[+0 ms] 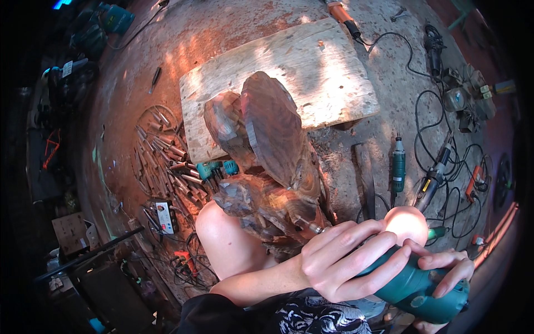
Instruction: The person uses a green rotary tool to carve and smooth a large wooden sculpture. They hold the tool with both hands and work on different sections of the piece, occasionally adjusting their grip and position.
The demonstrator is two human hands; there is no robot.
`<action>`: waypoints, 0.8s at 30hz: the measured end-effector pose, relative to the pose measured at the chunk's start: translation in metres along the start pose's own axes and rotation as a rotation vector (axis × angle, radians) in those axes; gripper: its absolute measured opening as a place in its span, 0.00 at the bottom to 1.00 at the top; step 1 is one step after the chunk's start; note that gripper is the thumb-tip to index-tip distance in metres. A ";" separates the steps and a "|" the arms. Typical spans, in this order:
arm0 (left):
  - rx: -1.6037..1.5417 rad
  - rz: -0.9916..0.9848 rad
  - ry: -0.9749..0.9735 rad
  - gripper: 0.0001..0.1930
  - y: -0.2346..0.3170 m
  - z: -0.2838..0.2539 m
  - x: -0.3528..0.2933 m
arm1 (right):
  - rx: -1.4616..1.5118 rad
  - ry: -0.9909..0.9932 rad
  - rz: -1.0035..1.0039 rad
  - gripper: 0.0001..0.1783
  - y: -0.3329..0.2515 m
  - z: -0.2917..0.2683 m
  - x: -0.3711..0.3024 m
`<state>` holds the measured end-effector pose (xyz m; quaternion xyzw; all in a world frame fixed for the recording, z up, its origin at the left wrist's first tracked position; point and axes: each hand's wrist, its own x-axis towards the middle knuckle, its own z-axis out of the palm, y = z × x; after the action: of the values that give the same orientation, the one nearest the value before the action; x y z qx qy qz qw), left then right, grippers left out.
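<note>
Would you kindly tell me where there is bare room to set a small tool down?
The wooden board is largely bare right of the wood carving; the floor is bare between board and slim black tool. Crowded: left of the carving, with heaped metal rods, and far right, with cords and power tools.

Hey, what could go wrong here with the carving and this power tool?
The metal tip might skip off the wooden carving toward the bare knee near it. The left hand and right hand grip the green power tool without gloves, so chips could nick them.
</note>
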<state>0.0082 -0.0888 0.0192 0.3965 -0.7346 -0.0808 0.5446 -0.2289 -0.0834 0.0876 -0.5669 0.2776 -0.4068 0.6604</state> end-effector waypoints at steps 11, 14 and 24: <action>-0.066 -0.076 -0.019 0.19 0.001 0.007 0.001 | 0.045 0.251 0.135 0.42 -0.004 0.006 -0.023; -0.042 -0.077 -0.023 0.20 -0.001 0.003 0.000 | 0.009 0.191 0.080 0.40 0.002 0.000 -0.023; -0.031 -0.052 0.008 0.19 -0.003 0.000 0.006 | -0.012 0.171 0.147 0.31 -0.019 0.020 0.005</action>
<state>0.0098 -0.0948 0.0217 0.4074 -0.7204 -0.1049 0.5514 -0.2136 -0.0774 0.1107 -0.5120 0.3762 -0.4025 0.6590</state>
